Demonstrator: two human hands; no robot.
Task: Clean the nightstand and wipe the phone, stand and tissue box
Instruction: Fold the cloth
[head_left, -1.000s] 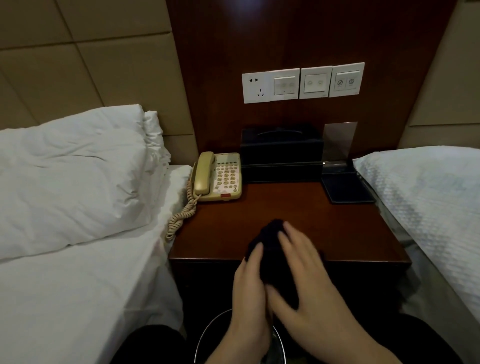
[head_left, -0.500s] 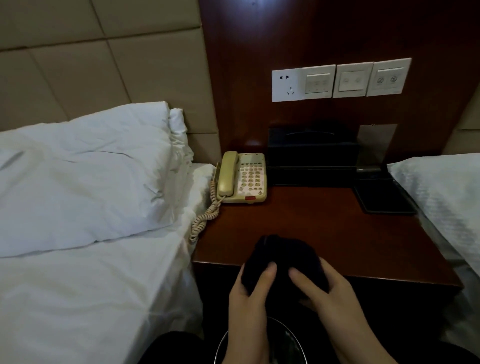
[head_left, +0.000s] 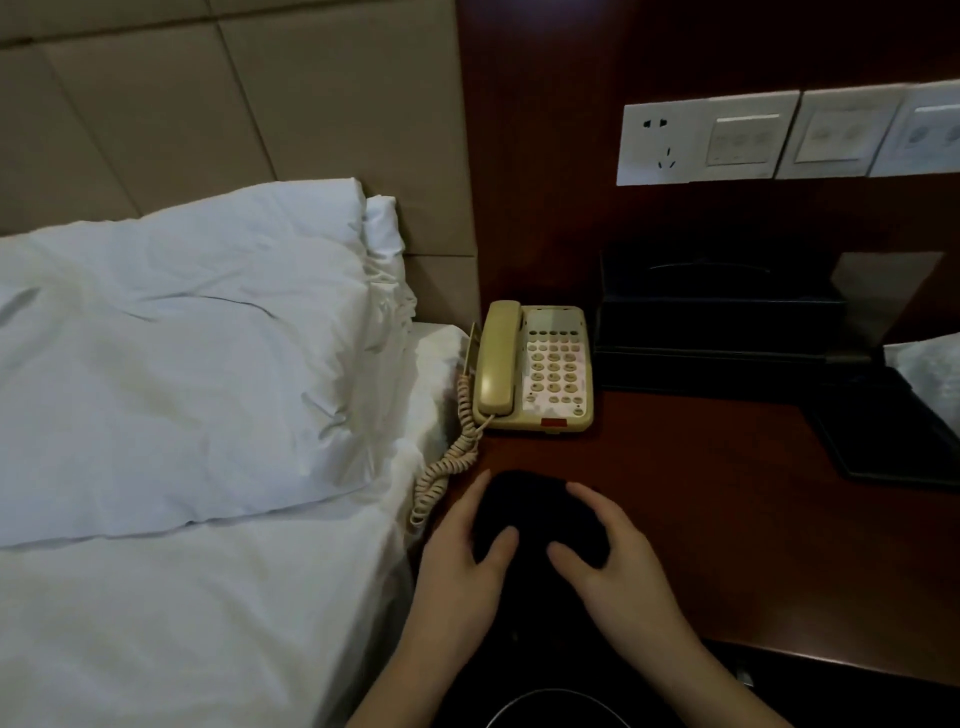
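A person's two hands hold a dark cloth (head_left: 540, 519) bunched at the near left corner of a dark wooden nightstand (head_left: 727, 519), just inside its front edge. The left hand (head_left: 462, 556) cups the cloth's left side, its thumb laid over the top; the right hand (head_left: 613, 556) curls round the right side, so the bundle sits between both palms. To the right of the hands a wide stretch of bare tabletop runs toward the far right, where a dark flat tray (head_left: 893, 436) is cut off by the frame edge. A bed (head_left: 182, 623) in white sheets butts against the nightstand's left edge, a pillow (head_left: 182, 353) lying on it. Beyond the cloth and apart from it, a beige corded phone (head_left: 535, 364) sits by the left edge, handset on its cradle, its coiled cord (head_left: 447, 467) hanging over the side toward the bed. Just right of the phone a black tissue box (head_left: 717, 322) stands against the wall, its details lost in shadow. Right of it rises an angled stand (head_left: 883, 296), partly cut off and hard to make out. White wall switches (head_left: 753, 135) line the panel above
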